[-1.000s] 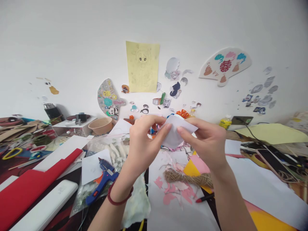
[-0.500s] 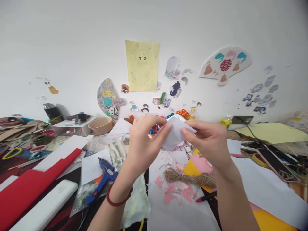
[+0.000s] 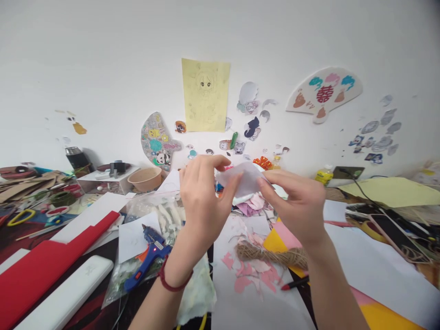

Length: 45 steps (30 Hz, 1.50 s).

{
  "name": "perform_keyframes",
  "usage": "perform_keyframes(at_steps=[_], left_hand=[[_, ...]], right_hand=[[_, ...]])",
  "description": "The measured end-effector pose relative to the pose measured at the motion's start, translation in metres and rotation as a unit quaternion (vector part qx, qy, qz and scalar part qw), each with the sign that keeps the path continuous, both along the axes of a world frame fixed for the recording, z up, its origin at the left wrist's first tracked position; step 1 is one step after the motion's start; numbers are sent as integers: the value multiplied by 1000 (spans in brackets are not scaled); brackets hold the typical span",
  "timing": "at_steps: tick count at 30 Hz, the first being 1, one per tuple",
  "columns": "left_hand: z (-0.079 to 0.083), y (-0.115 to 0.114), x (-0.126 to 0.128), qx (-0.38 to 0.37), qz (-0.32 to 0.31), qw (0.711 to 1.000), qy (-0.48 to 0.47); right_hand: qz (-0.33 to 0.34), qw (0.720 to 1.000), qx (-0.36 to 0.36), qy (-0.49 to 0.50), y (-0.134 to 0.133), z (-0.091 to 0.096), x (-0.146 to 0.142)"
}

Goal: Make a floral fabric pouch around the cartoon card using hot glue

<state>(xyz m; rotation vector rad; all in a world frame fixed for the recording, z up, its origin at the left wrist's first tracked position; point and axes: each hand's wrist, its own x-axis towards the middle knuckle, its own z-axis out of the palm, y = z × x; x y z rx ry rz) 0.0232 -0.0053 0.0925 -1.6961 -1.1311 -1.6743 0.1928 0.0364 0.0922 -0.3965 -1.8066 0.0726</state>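
Note:
A small piece of white paper (image 3: 245,179) is held up in front of me, above the table. My left hand (image 3: 208,197) pinches its left side, with the thumb on the near face and the fingers behind. At the right edge, the thumb and fingers of my right hand (image 3: 295,197) grip the same paper. Below my hands lie a bundle of brown twine (image 3: 268,255) and torn pink paper scraps (image 3: 256,275) on a white sheet (image 3: 261,311). The fingertips behind the paper are partly hidden.
On the left lie a blue glue gun (image 3: 151,256), a white oblong case (image 3: 68,293) and red card (image 3: 44,266). A pink bowl (image 3: 145,178) stands behind them. To the right are a red-tipped pen (image 3: 294,283), a phone (image 3: 395,236) and white paper (image 3: 385,270). A wall with paper cutouts rises behind.
The white paper has tilted and flattened between my hands, its top corner now lower. My left hand has turned slightly upright. The view has shifted a little.

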Motion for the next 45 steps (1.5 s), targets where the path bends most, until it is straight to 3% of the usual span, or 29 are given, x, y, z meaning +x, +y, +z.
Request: perform_keyframes(at_steps=[2, 6, 11, 29, 45], left_hand=[[-2, 0, 3, 20, 12, 1000, 15], [-4, 0, 10, -51, -87, 995, 26], [-4, -1, 14, -51, -137, 989, -10], [-3, -4, 10, -100, -179, 979, -18], [-1, -4, 10, -99, -201, 975, -14]], right_hand=[[-18, 998, 54, 14, 0, -2, -3], [-36, 992, 122, 21, 0, -5, -6], [-42, 986, 159, 10, 0, -4, -7], [12, 988, 155, 7, 1, -5, -4], [6, 984, 178, 8, 1, -3, -3]])
